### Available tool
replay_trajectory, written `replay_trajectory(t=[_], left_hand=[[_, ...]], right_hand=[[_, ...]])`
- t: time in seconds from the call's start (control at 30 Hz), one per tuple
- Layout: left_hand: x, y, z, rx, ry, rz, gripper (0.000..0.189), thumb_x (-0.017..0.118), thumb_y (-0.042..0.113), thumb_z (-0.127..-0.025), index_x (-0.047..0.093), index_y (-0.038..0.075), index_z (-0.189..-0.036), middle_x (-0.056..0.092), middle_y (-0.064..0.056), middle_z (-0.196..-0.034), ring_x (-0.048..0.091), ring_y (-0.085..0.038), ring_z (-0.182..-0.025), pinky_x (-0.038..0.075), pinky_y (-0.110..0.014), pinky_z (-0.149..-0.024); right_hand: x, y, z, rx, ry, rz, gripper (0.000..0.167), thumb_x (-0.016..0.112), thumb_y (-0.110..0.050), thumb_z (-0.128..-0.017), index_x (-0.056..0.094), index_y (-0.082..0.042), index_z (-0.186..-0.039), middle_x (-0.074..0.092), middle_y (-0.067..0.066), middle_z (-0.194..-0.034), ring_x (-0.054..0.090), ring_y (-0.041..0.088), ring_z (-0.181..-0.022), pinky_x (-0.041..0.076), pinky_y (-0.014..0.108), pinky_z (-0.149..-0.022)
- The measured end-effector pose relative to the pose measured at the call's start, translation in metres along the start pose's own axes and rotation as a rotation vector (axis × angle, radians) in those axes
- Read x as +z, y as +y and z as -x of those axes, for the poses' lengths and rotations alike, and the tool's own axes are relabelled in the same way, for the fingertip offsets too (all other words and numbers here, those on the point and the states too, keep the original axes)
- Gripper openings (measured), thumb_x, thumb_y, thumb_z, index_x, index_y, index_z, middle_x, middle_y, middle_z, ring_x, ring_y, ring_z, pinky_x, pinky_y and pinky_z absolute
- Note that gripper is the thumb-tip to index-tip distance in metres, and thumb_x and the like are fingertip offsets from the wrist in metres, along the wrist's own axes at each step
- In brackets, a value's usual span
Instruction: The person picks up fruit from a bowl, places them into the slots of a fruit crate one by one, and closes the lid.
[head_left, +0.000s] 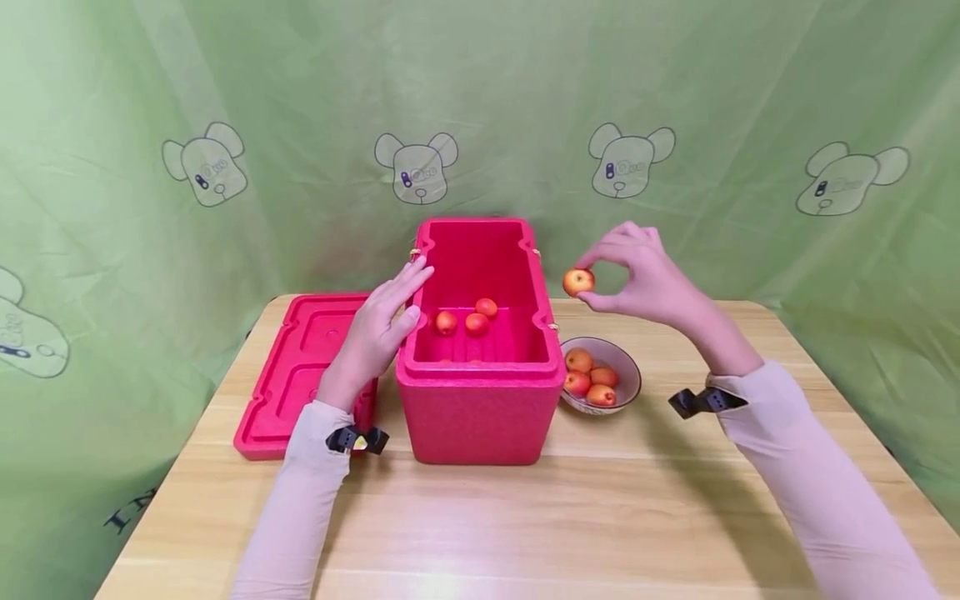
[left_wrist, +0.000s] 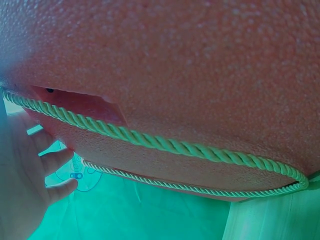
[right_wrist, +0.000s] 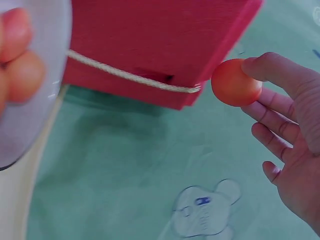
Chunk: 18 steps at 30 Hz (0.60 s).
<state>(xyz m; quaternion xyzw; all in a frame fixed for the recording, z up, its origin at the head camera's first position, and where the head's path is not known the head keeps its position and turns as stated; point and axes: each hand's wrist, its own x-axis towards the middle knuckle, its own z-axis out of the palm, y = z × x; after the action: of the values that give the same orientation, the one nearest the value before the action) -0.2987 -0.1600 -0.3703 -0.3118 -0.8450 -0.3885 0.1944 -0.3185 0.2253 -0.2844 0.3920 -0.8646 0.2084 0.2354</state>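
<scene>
My right hand (head_left: 637, 279) pinches a small red-and-yellow apple (head_left: 579, 282) between thumb and fingers, in the air right of the box and above the bowl. The right wrist view shows this apple (right_wrist: 236, 83) at the fingertips, the other fingers loosely bent. My left hand (head_left: 378, 329) rests at the left rim of a red foam box (head_left: 480, 421), fingers fairly straight; in the left wrist view its fingers lie beside the box wall (left_wrist: 175, 65). Inside the uncovered box, several small red fruits (head_left: 476, 323) lie on the floor, some partly hidden by the front wall.
A patterned bowl (head_left: 628, 377) with several more fruits (head_left: 602, 394) stands close against the box's right side. The red lid (head_left: 273, 417) lies on the wooden table (head_left: 480, 533) at left. Rope handles (left_wrist: 200, 150) hang on the box sides. A green curtain (head_left: 510, 83) hangs behind.
</scene>
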Motion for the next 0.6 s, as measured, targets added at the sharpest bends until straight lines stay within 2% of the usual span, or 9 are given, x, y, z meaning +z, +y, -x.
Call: replay_trajectory(t=[0.13, 0.27, 0.6], left_hand=[[-0.001, -0.001, 0.001, -0.006, -0.003, 0.005, 0.06, 0.046, 0.037, -0.1, 0.04, 0.021, -0.158, 0.031, 0.001, -0.168, 0.028, -0.023, -0.156, 0.025, -0.057, -0.124], [-0.001, -0.002, 0.002, -0.014, -0.004, 0.007, 0.061, 0.046, 0.04, -0.1, 0.04, 0.022, -0.158, 0.031, 0.001, -0.168, 0.028, -0.023, -0.156, 0.025, -0.058, -0.124], [-0.001, -0.001, 0.0, -0.007, -0.007, 0.008, 0.06, 0.043, 0.043, -0.101, 0.04, 0.024, -0.158, 0.03, 0.003, -0.168, 0.027, -0.02, -0.156, 0.026, -0.057, -0.124]], right_hand=[[-0.008, -0.013, -0.018, -0.039, 0.013, -0.01, 0.031, 0.09, -0.007, -0.069, 0.077, -0.009, -0.097, 0.075, 0.006, -0.094, 0.051, 0.022, -0.1, 0.028, 0.046, -0.088], [-0.013, -0.028, -0.034, -0.064, 0.013, -0.02, 0.031, 0.089, -0.007, -0.07, 0.077, -0.009, -0.098, 0.075, 0.005, -0.096, 0.05, 0.021, -0.1, 0.029, 0.046, -0.088], [-0.011, -0.064, -0.066, -0.128, -0.058, -0.046, 0.032, 0.088, -0.013, -0.074, 0.076, -0.007, -0.102, 0.074, 0.006, -0.1, 0.05, 0.021, -0.104, 0.031, 0.047, -0.093]])
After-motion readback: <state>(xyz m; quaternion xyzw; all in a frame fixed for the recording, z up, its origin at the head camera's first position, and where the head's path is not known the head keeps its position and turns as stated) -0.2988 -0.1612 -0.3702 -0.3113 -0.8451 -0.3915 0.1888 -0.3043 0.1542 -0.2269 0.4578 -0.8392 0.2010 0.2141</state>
